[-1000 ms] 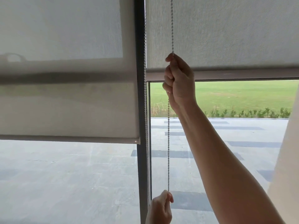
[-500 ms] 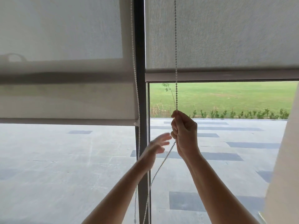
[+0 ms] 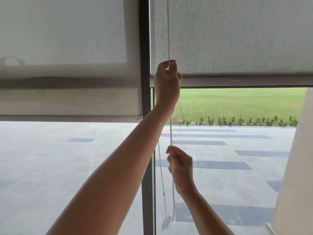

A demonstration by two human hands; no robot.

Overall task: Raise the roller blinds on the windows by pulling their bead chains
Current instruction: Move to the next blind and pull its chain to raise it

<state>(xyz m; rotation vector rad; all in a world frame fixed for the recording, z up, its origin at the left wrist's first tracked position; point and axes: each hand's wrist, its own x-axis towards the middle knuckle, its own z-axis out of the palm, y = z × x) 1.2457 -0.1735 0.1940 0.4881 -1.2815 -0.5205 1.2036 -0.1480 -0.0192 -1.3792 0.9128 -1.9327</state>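
A white bead chain hangs just right of the dark window post, in front of the right roller blind. My left hand is raised high and pinches the chain at the level of that blind's bottom bar. My right hand is closed on the same strand lower down. Below it the chain loops down to a clear plastic piece. The left roller blind hangs lower, its bottom bar about halfway down the pane.
A pale curtain or wall edge fills the right side. Through the glass I see a grey paved terrace, a low hedge and a lawn behind it.
My right hand drew the chain down from the right blind's bar to well below. My left hand let go low, rose and took the chain high up. The left blind's bottom bar rose.
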